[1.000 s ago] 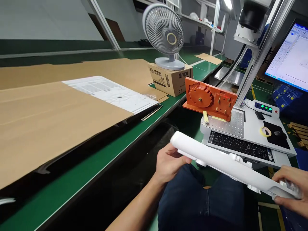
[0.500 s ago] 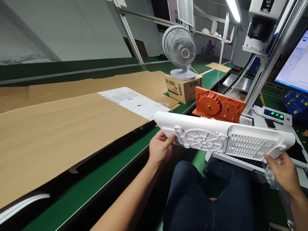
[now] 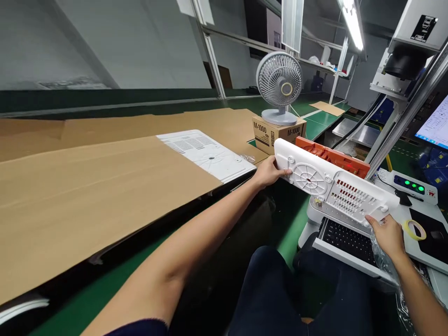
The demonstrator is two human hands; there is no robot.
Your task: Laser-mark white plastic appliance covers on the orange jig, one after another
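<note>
A long white plastic panel (image 3: 331, 189), with a round ribbed pattern and a slotted grille, is held tilted between my two hands. My left hand (image 3: 271, 172) grips its left end, thumb on the ribbed face. At the lower right corner my right hand (image 3: 385, 233) pinches the panel's edge, and crumpled clear plastic film (image 3: 383, 256) hangs by that hand. Right behind the panel stands an orange fixture (image 3: 336, 156), mostly covered by it; I cannot tell whether they touch.
Another white panel (image 3: 210, 156) lies on brown cardboard (image 3: 122, 186) at left. A grey fan (image 3: 280, 86) stands on an M-1000 box (image 3: 268, 133). A machine head (image 3: 402, 60) hangs above right, over a keyboard (image 3: 350, 240), yellow tape roll (image 3: 415, 230) and control box with green lights (image 3: 413, 186).
Both hands have carried the white panel forward, away from me, up to the orange fixture, which it now largely covers. My left arm is stretched further out. The view has shifted slightly.
</note>
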